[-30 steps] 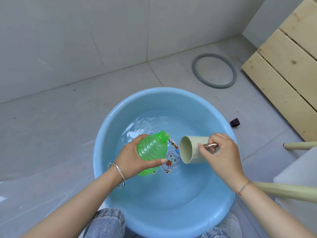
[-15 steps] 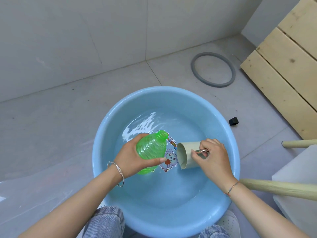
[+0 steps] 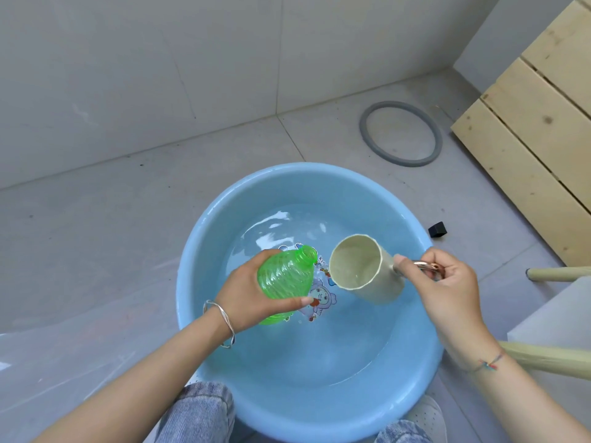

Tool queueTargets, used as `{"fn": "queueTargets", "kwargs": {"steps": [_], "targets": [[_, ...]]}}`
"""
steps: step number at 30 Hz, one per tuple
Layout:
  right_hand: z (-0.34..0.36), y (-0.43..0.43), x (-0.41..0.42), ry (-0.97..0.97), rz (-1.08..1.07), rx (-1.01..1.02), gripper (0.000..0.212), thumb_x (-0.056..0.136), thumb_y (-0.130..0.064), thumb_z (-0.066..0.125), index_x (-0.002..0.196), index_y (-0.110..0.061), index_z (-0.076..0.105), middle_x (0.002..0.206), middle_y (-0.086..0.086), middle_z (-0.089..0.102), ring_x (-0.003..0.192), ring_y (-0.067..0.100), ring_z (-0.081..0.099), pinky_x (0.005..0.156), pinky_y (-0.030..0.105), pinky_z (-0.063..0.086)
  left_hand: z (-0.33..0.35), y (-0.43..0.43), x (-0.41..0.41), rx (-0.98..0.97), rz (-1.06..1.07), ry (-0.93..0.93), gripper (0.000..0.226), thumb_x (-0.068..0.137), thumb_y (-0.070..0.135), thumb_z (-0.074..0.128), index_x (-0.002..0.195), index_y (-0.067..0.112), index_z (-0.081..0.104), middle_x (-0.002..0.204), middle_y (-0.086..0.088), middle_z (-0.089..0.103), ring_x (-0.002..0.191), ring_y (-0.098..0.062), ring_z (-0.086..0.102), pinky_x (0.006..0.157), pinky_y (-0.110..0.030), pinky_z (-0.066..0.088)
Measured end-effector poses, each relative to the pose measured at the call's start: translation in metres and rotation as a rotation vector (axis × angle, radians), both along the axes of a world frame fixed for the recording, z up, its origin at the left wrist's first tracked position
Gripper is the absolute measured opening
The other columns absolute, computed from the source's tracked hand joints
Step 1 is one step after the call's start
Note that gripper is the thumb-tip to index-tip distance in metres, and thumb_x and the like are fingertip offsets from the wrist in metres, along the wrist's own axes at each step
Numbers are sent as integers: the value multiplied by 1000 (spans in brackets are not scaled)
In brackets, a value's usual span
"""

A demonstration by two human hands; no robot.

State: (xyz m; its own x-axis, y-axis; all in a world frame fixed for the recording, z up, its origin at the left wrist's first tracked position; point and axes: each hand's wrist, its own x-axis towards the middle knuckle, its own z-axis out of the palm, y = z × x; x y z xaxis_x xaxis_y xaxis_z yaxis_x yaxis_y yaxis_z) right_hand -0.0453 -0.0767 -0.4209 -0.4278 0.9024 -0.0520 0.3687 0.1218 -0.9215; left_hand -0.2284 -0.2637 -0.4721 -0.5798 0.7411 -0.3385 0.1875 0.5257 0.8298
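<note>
A blue plastic basin (image 3: 204,238) with shallow water stands on the grey floor in front of me. Over it, my left hand (image 3: 246,295) grips a green ribbed plastic bottle (image 3: 284,279), tilted with its open neck pointing up and right. My right hand (image 3: 447,292) holds a cream mug (image 3: 361,270) by its metal handle. The mug is tipped with its mouth facing left toward the bottle's neck, a little water inside. Mug and bottle are close but apart. A cartoon sticker (image 3: 319,298) shows on the basin's bottom.
A grey rubber ring (image 3: 367,132) lies on the floor beyond the basin. A wooden pallet (image 3: 537,129) leans at the right. A small black block (image 3: 437,229) sits by the basin's right rim. Pale wooden legs (image 3: 553,359) and a white surface (image 3: 556,318) are at the right.
My right hand lifted the mug out of the water and moved it up and right, mouth now raised. The bottle in my left hand stayed nearly in place.
</note>
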Motion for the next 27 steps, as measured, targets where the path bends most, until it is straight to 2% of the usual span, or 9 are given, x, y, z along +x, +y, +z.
{"fn": "queueTargets", "kwargs": {"steps": [2,4,7,9,11,15,19,22,27], "targets": [[10,0,-1,73,-19,-38,44,80,-8,74,62,5,35,63,9,37,59,13,36,45,16,22,-1,0,1,-9,-13,10,94,37,78,73,120,39,54,111,22,63,106,1,58,94,-19,44],[20,0,-2,100,-19,-22,43,80,-11,74,62,2,37,66,12,42,66,18,37,46,18,24,0,0,3,-18,-21,15,95,37,77,72,122,39,53,112,22,63,108,1,57,94,-18,42],[36,-1,-5,106,-9,41,42,80,-10,74,60,0,38,59,9,43,55,11,33,45,17,22,1,2,4,-25,-37,25,96,37,78,71,122,38,53,111,22,63,106,0,58,92,-16,42],[44,-3,-7,97,3,78,42,79,-9,75,60,2,39,48,-8,35,46,5,27,44,14,22,2,2,5,-22,-43,24,94,38,77,73,122,39,52,111,22,62,105,1,58,89,-15,41],[50,-6,-8,87,23,122,43,75,-15,79,58,-4,40,44,-11,32,45,6,28,45,13,22,3,3,5,-23,-52,30,90,42,70,81,122,40,52,111,23,62,106,1,57,88,-13,40],[58,-11,-11,79,55,200,38,69,-27,71,55,-11,40,47,-9,35,46,4,32,46,11,24,3,4,5,-31,-56,62,85,51,58,86,125,38,51,115,20,61,108,-2,55,87,-13,37],[63,-15,-13,63,111,305,41,71,-22,71,56,-8,36,54,-7,36,48,1,36,47,9,26,3,5,6,-38,-68,66,89,49,63,85,127,40,49,120,22,58,113,-1,53,91,-14,36],[62,-16,-13,32,153,385,41,72,-22,72,56,-13,35,60,-5,36,52,2,36,51,9,27,4,4,7,-44,-67,67,85,52,58,86,126,40,49,118,22,58,110,-2,53,89,-14,35],[62,-16,-13,11,195,469,42,73,-36,69,57,-18,35,61,-8,36,59,6,36,55,10,28,2,5,6,-53,-70,63,87,52,60,86,128,38,50,117,20,60,111,-3,54,93,-17,39]]}}
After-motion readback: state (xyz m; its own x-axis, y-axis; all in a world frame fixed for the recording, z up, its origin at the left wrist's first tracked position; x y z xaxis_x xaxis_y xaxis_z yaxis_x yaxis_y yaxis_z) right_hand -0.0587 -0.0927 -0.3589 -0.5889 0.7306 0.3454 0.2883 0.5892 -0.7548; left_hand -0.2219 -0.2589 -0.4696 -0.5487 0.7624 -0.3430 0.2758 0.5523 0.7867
